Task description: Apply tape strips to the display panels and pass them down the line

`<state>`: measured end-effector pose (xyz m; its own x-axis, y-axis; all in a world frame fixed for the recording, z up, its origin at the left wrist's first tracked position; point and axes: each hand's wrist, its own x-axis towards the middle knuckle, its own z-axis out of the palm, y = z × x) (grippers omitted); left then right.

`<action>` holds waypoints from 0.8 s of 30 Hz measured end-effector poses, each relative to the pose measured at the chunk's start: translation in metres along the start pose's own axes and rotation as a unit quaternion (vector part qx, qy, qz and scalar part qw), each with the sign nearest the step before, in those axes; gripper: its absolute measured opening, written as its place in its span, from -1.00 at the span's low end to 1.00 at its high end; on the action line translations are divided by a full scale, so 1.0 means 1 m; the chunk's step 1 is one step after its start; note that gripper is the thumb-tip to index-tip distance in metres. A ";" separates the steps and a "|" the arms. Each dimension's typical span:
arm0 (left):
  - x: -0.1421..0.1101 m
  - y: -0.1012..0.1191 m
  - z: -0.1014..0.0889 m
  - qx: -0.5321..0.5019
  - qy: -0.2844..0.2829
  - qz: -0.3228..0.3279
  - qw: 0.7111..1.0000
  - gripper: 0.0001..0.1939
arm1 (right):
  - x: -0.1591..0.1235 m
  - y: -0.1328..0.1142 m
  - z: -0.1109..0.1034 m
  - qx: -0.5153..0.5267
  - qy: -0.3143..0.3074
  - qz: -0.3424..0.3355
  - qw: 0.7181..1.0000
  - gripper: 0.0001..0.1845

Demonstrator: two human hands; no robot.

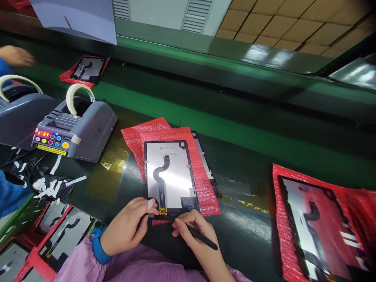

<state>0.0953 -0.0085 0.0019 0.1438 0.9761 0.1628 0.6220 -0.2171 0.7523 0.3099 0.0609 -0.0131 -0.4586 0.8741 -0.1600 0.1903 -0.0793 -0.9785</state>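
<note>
A display panel (178, 188) lies back side up on red bubble wrap (205, 192), with a dark curved flex cable (160, 176) down its middle. The cable's gold connector end (163, 211) sits at the panel's near edge. My left hand (129, 223) rests its fingers on the near left corner, thumb apart, beside that connector. A small white piece of tape (150, 203) sticks to one of its fingers. My right hand (195, 231) pinches slim black tweezers (202, 237), their tip pointing at the connector. Whether the tip touches it I cannot tell.
Left stand two grey tape dispensers (96, 133), with white tape scraps (53, 188) below. Another panel (204, 156) lies partly under the wrap. A wrapped panel (317, 219) is at right, another (88, 68) at far left. A co-worker's hand (17, 56) shows at the left edge.
</note>
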 end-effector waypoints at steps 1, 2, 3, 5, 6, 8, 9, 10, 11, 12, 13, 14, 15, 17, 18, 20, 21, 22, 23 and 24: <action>0.001 0.000 0.001 0.005 0.000 0.009 1.000 -0.65 | 0.000 0.001 0.000 0.000 -0.004 0.005 1.000 -0.69; 0.001 0.000 0.002 0.007 0.001 0.017 1.000 -0.64 | -0.001 0.001 -0.001 0.000 -0.007 0.008 1.000 -0.69; 0.002 -0.001 0.003 0.008 0.003 0.025 1.000 -0.63 | -0.001 0.002 -0.001 0.000 -0.009 0.010 1.000 -0.69; 0.002 -0.002 0.004 0.012 0.009 0.041 0.999 -0.57 | -0.002 0.004 -0.001 0.000 -0.005 0.007 1.000 -0.69; 0.002 -0.003 0.005 0.014 0.011 0.048 0.999 -0.52 | -0.001 0.004 -0.001 0.001 -0.001 0.003 1.000 -0.68; 0.001 -0.005 0.007 0.019 0.020 0.062 0.998 -0.43 | -0.001 0.003 0.000 0.005 0.005 -0.002 1.000 -0.67; 0.001 -0.006 0.008 0.020 0.026 0.069 0.997 -0.39 | 0.000 0.003 0.000 0.006 0.006 -0.003 1.000 -0.67; 0.000 -0.006 0.008 0.023 0.029 0.075 0.997 -0.36 | 0.000 0.002 0.001 0.008 0.006 -0.002 1.000 -0.67; 0.000 -0.007 0.009 0.030 0.026 0.078 0.996 -0.36 | 0.000 0.001 0.001 0.008 0.005 0.000 1.000 -0.66; 0.000 -0.008 0.009 0.042 0.018 0.080 0.996 -0.37 | 0.000 0.001 0.002 0.008 0.004 0.006 1.000 -0.65; 0.000 -0.008 0.009 0.059 0.007 0.083 0.995 -0.39 | 0.000 0.001 0.001 0.007 0.002 0.012 1.000 -0.65; 0.001 -0.008 0.009 0.080 -0.005 0.088 0.993 -0.41 | 0.000 0.001 0.001 0.003 -0.001 0.020 1.000 -0.64; 0.003 -0.008 0.009 0.101 -0.015 0.098 0.990 -0.42 | -0.001 0.003 -0.001 -0.004 -0.004 0.029 1.000 -0.64; 0.005 -0.008 0.009 0.136 -0.021 0.128 0.982 -0.46 | -0.004 0.006 -0.005 -0.025 0.005 0.037 0.999 -0.67; 0.006 -0.006 0.010 0.149 -0.016 0.142 0.978 -0.48 | -0.006 0.008 -0.008 -0.033 0.021 0.033 0.999 -0.70; 0.005 0.000 0.012 0.162 0.001 0.153 0.975 -0.53 | -0.012 0.010 -0.016 -0.035 0.071 0.009 0.997 -0.79; 0.004 0.004 0.015 0.148 0.007 0.149 0.978 -0.54 | -0.015 0.009 -0.020 -0.026 0.092 -0.014 0.995 -0.84; 0.002 0.009 0.018 0.112 0.013 0.140 0.984 -0.54 | -0.018 0.007 -0.023 -0.013 0.105 -0.035 0.994 -0.82; 0.000 0.015 0.021 0.055 0.015 0.128 0.990 -0.52 | -0.020 0.003 -0.027 -0.005 0.112 -0.047 0.993 -0.77; -0.003 0.021 0.025 -0.016 0.007 0.113 0.993 -0.51 | -0.022 -0.002 -0.029 -0.002 0.102 -0.058 0.993 -0.72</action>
<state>0.1270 -0.0157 0.0014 0.2661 0.9024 0.3389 0.5500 -0.4309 0.7154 0.3448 0.0560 -0.0042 -0.2918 0.9564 -0.0154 0.1507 0.0300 -0.9881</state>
